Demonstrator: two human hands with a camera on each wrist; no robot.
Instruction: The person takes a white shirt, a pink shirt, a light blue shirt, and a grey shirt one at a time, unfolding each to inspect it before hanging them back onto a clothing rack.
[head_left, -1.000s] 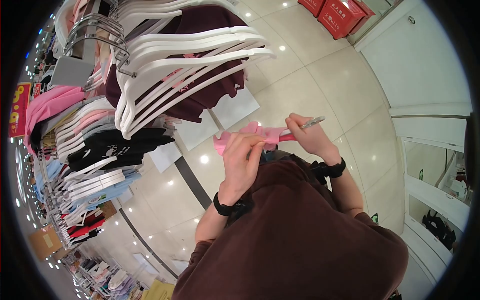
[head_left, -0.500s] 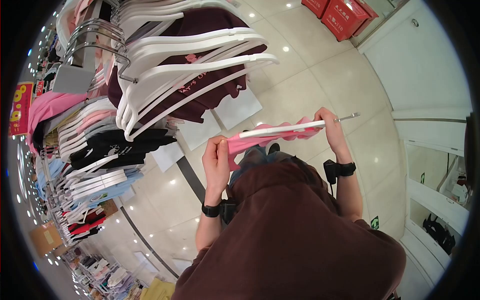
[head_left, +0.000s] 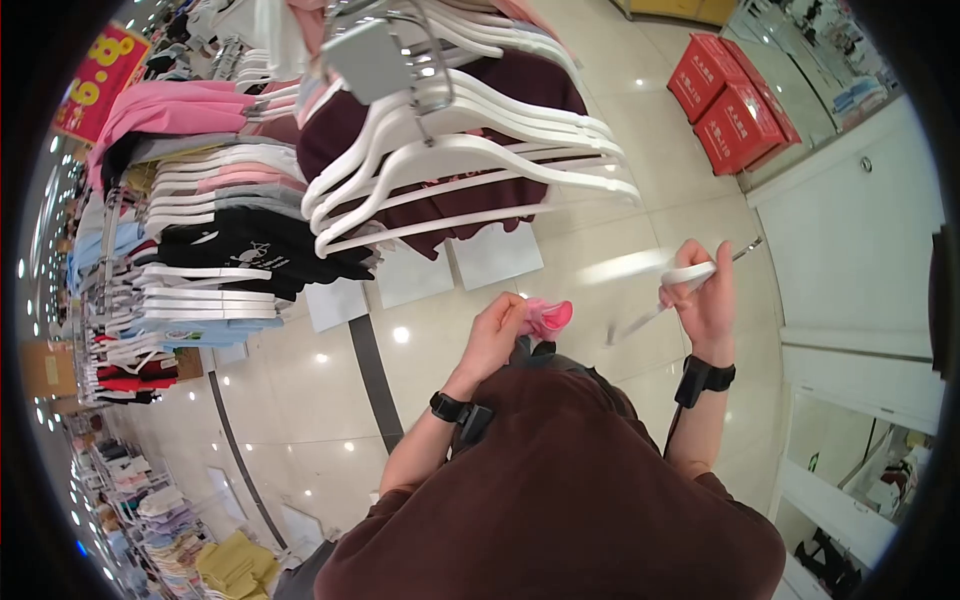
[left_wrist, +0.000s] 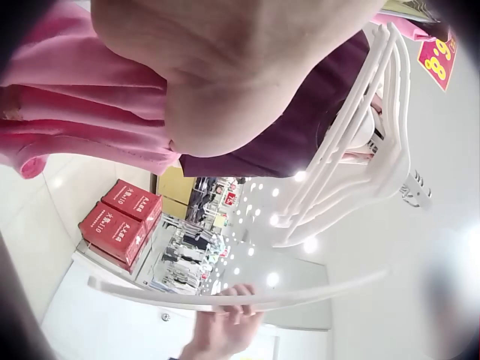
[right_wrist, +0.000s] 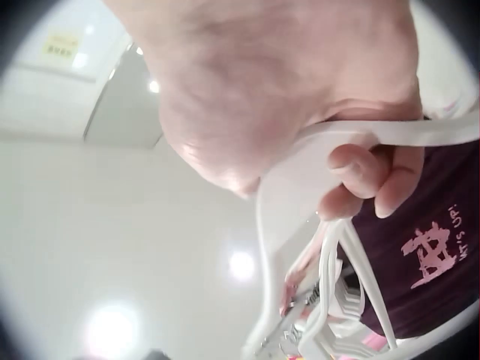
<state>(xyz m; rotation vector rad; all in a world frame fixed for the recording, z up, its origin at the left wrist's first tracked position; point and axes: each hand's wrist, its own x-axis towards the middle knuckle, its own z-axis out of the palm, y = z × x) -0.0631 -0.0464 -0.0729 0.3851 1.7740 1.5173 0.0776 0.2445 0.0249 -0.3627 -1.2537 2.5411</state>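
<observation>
Bunched fabric of a pink garment (head_left: pixel 548 317) hangs from my left hand (head_left: pixel 490 338), whose fingers pinch it in front of my waist. Its soft folds (left_wrist: pixel 82 105) fill the upper left of the left wrist view. Out to the right, my right hand (head_left: pixel 710 315) grips a white clothes hanger (right_wrist: pixel 296 176), fingers curled round its middle. The hanger's metal hook sticks out past the hand in the head view, and one arm is blurred there. Hanger and pink garment are apart.
Ahead of me, bare white hangers (head_left: pixel 480 150) hang at a rack's end, before a maroon shirt (head_left: pixel 530 85) with pink print. More clothes (head_left: pixel 235 240) line the left. Red bins (head_left: pixel 735 135) stand at the back right, near a white cabinet (head_left: pixel 850 230).
The hanger has come out of the pink garment and moved right with my right hand. My left hand keeps the garment, now bunched. The head view has shifted, showing the rack lower and further right.
</observation>
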